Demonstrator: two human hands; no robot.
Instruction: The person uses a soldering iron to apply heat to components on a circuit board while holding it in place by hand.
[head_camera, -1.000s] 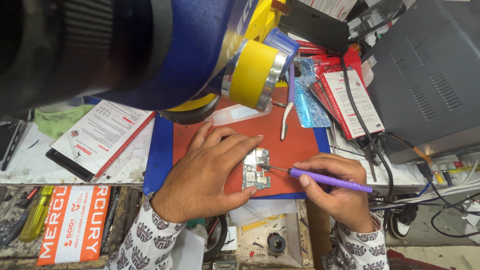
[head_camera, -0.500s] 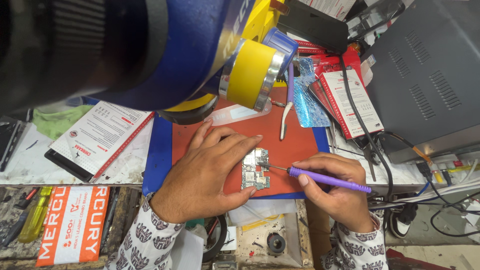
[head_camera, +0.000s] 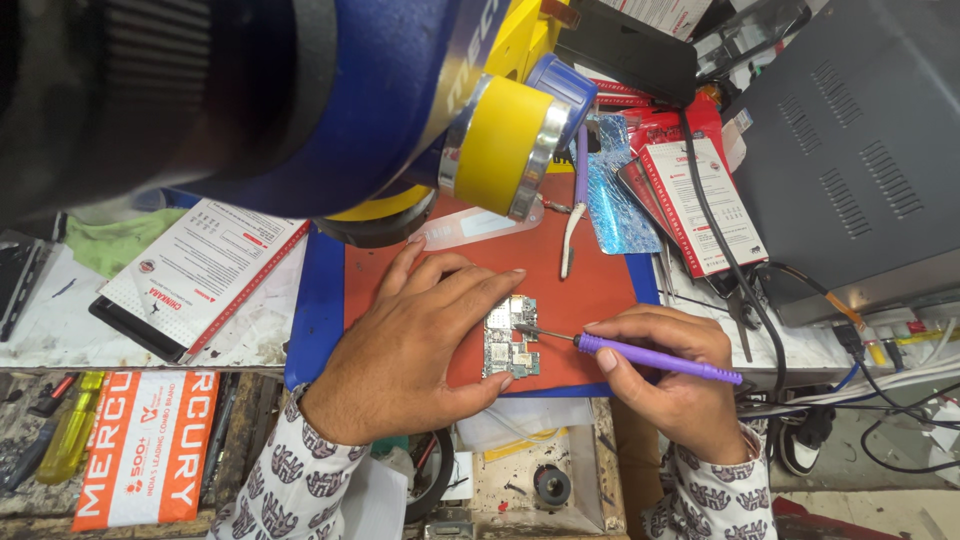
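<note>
A red-and-white flat package (head_camera: 697, 205) lies upper right, an orange sign (head_camera: 145, 445) lower left. The left hand (head_camera: 415, 340) pins a small greenish circuit board (head_camera: 508, 338) flat; the right hand (head_camera: 670, 375) grips a purple tool (head_camera: 655, 358), tip touching it.

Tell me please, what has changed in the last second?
Nothing visibly changed. The left hand still presses the small circuit board onto the red mat, and the right hand still holds the purple tool with its tip at the board.
</note>
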